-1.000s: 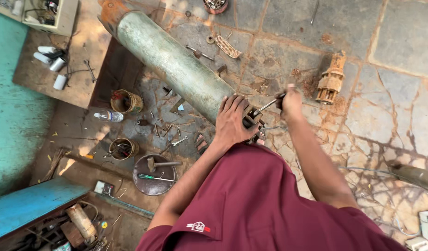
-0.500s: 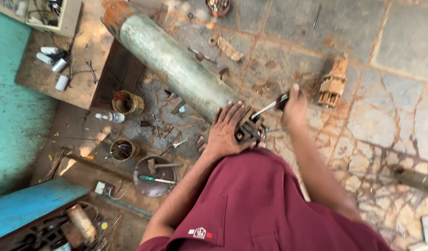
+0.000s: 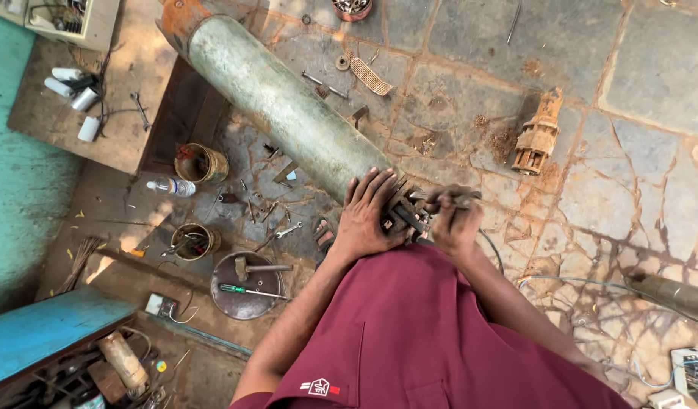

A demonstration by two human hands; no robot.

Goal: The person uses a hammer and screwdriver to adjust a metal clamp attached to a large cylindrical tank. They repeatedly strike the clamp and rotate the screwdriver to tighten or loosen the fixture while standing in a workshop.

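Head view: your left hand (image 3: 366, 214) lies spread, fingers extended, on the near end of the long green cylinder (image 3: 284, 106), pressing where the cylinder meets a dark metal fitting (image 3: 400, 214). Nothing is gripped by it; it rests flat. Your right hand (image 3: 455, 220) is clenched around a tool (image 3: 446, 197) whose dark shaft reaches left to the fitting; the tool's type cannot be told. The two hands sit just beside each other with the fitting between them.

The cylinder runs from your left hand away and to the left across the stone floor (image 3: 637, 68). Beyond your right hand lies a rusty finned part (image 3: 538, 138), well apart. To the left of your left hand, near it, a spanner (image 3: 287, 230) lies among loose scraps. Farther left stand two rusty tins (image 3: 201, 163) (image 3: 191, 241) and a plastic bottle (image 3: 171, 186). Nearer you than these, a round pan (image 3: 247, 286) holds a hammer (image 3: 259, 267) and a green-handled screwdriver (image 3: 247, 290).
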